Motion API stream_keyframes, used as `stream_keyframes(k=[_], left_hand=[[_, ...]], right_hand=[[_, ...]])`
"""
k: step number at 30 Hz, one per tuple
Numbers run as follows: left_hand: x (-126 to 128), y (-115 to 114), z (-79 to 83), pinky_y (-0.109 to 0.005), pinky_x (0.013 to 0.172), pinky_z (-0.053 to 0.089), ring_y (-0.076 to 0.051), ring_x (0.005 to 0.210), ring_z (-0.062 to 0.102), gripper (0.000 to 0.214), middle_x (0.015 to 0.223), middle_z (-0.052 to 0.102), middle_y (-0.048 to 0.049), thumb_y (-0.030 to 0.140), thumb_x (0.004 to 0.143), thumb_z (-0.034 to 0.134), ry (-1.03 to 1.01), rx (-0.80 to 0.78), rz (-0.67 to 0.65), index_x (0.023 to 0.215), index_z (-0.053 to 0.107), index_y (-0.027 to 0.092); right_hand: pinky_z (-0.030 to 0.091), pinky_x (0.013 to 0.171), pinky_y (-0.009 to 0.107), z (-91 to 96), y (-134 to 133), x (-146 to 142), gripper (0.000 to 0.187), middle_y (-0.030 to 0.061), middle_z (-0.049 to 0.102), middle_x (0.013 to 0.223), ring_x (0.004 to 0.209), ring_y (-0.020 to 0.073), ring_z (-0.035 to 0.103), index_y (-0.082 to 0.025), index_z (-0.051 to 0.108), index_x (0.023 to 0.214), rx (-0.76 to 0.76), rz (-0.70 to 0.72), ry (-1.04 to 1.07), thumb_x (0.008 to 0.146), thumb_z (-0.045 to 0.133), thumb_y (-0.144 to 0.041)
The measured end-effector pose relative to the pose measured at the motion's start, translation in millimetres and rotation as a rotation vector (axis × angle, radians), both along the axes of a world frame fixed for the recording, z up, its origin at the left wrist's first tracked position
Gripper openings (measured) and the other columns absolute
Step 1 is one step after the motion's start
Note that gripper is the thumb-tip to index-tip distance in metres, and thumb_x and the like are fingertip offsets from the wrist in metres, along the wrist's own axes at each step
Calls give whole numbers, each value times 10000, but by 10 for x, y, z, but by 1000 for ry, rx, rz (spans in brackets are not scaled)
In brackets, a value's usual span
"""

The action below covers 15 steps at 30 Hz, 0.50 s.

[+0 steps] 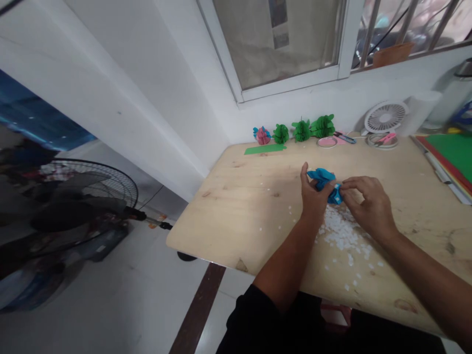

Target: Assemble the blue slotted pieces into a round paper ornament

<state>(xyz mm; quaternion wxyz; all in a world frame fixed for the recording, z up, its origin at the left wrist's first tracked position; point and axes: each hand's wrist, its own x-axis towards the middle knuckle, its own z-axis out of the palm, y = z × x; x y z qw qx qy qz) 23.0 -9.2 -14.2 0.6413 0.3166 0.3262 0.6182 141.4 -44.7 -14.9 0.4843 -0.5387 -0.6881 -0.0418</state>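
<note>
both hands (342,196) pinching blue paper piece (326,183), wooden table (258,206)

home craft corner | wooden table (258,196) | window (283,44) | floor fan (84,196)

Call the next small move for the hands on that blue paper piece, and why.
Probably: left hand holds its pinch while the right hand teases one fold of the blue paper piece outward. Both hands pinch it, and it looks only partly fanned beside the round green paper balls at the back.

bare tabletop (239,206) left, paper balls (301,130) behind, scraps (342,233) near
</note>
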Motion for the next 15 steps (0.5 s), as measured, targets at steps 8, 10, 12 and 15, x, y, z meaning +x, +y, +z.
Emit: stream_keyframes(k=[8,10,12,15], left_hand=[[4,-59,60,-290,852,525,-154,890,686,957,962,711,-15,281,654,863,83,44,18,1465,358,325],[8,-71,69,-281,862,522,-148,894,682,949,972,710,-15,278,662,859,101,64,25,1467,358,328],[8,-78,72,-269,852,522,-141,883,679,940,973,710,-15,274,671,853,117,83,26,1469,358,331],[6,-82,72,-261,838,522,-137,869,677,931,966,711,-18,264,678,850,115,105,27,1468,360,319]], right_hand=[[454,824,420,26,-24,0,120,74,707,875,885,260,627,-249,664,857,-13,-60,2,871,600,-349],[439,812,416,24,-25,4,129,76,709,872,901,266,624,-243,669,857,-17,-73,-20,876,596,-348],[428,801,411,20,-23,8,134,77,711,869,907,267,623,-237,672,855,-20,-75,-40,881,592,-342],[421,786,402,11,-17,12,143,74,713,856,884,263,621,-231,671,841,-15,-84,-54,884,596,-345]])
